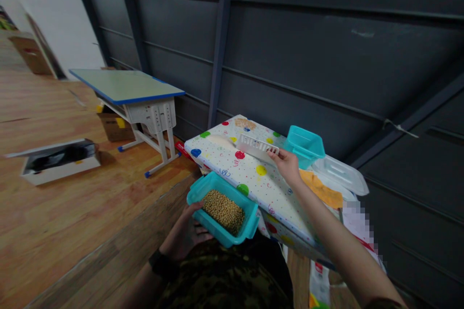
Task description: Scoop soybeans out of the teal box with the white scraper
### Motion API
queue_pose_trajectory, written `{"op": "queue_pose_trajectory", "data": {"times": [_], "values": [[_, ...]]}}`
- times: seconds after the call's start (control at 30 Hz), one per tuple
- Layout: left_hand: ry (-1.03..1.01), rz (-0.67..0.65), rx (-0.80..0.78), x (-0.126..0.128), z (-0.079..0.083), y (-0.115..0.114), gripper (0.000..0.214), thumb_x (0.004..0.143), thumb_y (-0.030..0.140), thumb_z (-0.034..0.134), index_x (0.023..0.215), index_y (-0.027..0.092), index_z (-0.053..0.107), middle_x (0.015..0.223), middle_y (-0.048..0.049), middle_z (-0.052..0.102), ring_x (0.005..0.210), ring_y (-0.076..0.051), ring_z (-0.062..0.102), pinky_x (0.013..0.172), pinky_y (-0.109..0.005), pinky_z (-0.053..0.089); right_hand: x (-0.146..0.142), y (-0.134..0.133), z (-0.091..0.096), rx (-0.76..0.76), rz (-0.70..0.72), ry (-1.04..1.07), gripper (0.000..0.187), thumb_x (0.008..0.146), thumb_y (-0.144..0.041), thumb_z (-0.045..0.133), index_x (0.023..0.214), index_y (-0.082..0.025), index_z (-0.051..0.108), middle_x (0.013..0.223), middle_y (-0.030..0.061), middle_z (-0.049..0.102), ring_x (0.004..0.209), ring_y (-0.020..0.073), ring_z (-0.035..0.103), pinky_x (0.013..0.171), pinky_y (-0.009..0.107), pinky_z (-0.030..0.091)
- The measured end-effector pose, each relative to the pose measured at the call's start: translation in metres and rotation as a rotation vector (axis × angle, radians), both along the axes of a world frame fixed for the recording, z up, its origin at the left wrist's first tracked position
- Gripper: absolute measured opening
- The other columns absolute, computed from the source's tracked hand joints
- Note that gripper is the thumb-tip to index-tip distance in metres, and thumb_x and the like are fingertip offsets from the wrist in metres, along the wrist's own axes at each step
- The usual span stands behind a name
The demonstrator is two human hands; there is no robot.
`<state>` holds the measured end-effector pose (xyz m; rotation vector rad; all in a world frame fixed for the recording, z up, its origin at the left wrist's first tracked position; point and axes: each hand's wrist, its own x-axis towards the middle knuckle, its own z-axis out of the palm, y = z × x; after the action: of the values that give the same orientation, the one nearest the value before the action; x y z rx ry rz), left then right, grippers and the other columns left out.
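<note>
My left hand (187, 232) is closed on the near left side of a teal plastic container (203, 182), its thumb over the rim. Yellowish dried beans (224, 211), like soybeans, lie inside; the container is tilted towards me beside the table's front edge. Across the table, my right hand (284, 161) pinches the right end of a white slotted plastic basket (256, 147). It is low over the dotted tablecloth (250, 174); whether it touches the cloth I cannot tell. A pale heap (219, 142) lies by its left end, and a tan patch of grains (245, 124) farther back.
Behind my right hand stands another teal container (304, 144). A clear lid (342, 174) and an orange cloth (321, 188) lie at the table's right. A dark panelled wall (290, 58) backs the table; a desk (126, 84) and open box (60, 159) stand left.
</note>
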<state>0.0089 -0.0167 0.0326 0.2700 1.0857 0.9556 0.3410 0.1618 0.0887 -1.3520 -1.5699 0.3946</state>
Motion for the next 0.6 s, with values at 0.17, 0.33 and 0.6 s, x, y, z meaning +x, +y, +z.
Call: {"op": "queue_pose_trajectory", "data": {"times": [0.17, 0.33, 0.6], "values": [[-0.011, 0.004, 0.010, -0.002, -0.009, 0.001, 0.082, 0.099, 0.045, 0.073, 0.170, 0.022, 0.041, 0.112, -0.0152, 0.076, 0.086, -0.035, 0.081, 0.091, -0.050, 0.066, 0.000, -0.008, 0.000, -0.006, 0.001, 0.017, 0.052, 0.085, -0.075, 0.081, 0.079, -0.023, 0.078, 0.064, 0.0006, 0.059, 0.074, 0.0247, 0.056, 0.069, 0.037, 0.046], [-0.023, 0.006, -0.015, -0.003, -0.015, 0.003, 0.078, 0.096, 0.045, 0.077, 0.165, 0.021, 0.047, 0.111, -0.0154, 0.077, 0.093, -0.038, 0.082, 0.097, -0.054, 0.065, 0.003, -0.019, 0.000, -0.010, 0.017, 0.025, 0.053, 0.083, -0.076, 0.083, 0.078, -0.023, 0.079, 0.063, 0.0002, 0.062, 0.071, 0.0232, 0.056, 0.066, 0.035, 0.045], [-0.007, -0.020, -0.011, 0.001, -0.008, 0.001, 0.063, 0.105, 0.043, 0.065, 0.161, 0.019, 0.049, 0.113, -0.0161, 0.076, 0.095, -0.036, 0.082, 0.091, -0.049, 0.066, 0.013, -0.040, -0.004, -0.003, -0.017, 0.047, 0.054, 0.083, -0.075, 0.079, 0.075, -0.021, 0.079, 0.070, 0.0031, 0.070, 0.071, 0.0224, 0.057, 0.066, 0.034, 0.044]]}}
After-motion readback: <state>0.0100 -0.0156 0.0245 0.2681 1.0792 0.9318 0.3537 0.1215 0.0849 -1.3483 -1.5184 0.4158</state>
